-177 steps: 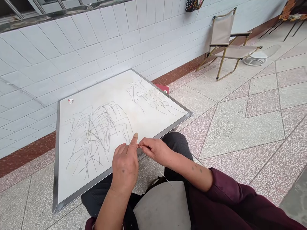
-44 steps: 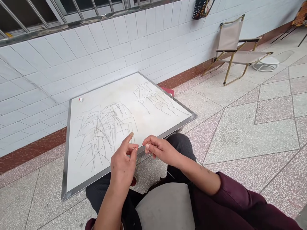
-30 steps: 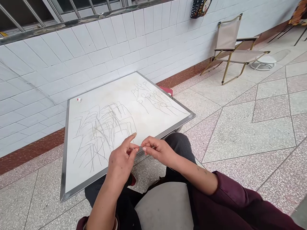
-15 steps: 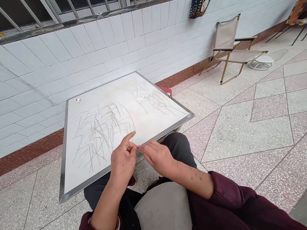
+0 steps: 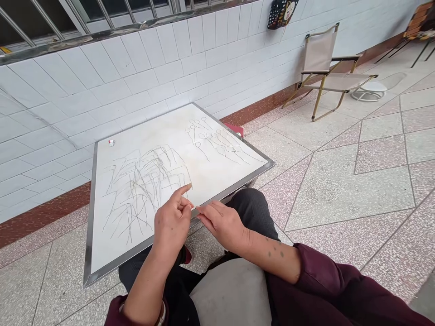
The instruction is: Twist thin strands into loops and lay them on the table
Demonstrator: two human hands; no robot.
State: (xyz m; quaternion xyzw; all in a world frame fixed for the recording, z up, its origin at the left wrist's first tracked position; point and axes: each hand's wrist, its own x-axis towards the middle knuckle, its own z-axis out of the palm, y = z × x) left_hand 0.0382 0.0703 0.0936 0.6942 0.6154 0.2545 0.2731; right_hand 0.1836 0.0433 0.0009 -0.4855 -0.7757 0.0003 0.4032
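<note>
My left hand is just above the front edge of the white table, with its index finger stretched out. Its thumb and another finger are pinched on a tiny reddish thing, too small to name. Close to its right, my right hand has its thumb and fingers pressed together. Whatever those fingertips grip is hidden or too fine to make out. Many thin dark bent strands, like wire, lie on the table's left half. More strands with round loops at one end lie toward the far right.
A small white and red object sits at the table's far left corner. The table has a metal rim and stands by a tiled wall. A folding chair and a white round stool are at the right.
My left hand has shifted slightly left, so a small gap has opened between its pinch and my right fingertips. The strands on the table lie as before.
</note>
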